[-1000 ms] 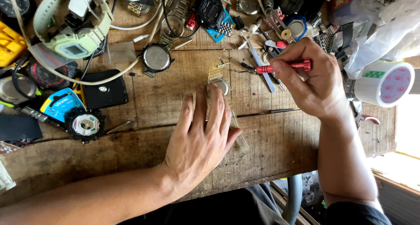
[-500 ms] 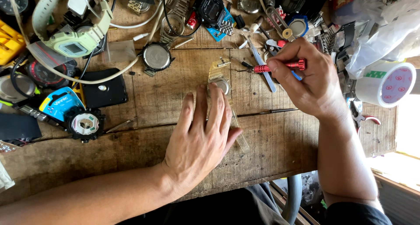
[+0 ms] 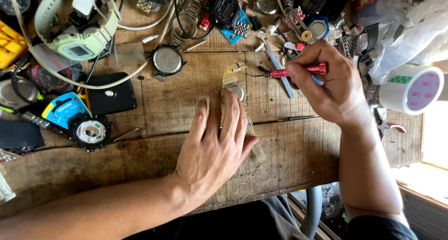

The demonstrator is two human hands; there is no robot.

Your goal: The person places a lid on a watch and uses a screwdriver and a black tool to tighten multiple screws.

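I see a red screwdriver (image 3: 298, 72) in the right hand (image 3: 331, 88). The watch (image 3: 235, 88) under the left hand (image 3: 217, 149) has a clear, yellowish strap. The bench (image 3: 154, 146) is brown, worn wood. One watch (image 3: 79, 46) is pale green, the tape roll (image 3: 410, 89) white with red print, the box (image 3: 10, 44) yellow.

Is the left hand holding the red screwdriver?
No, the red screwdriver is gripped in the right hand, while the left hand lies flat on a clear-strapped watch on the wooden bench.
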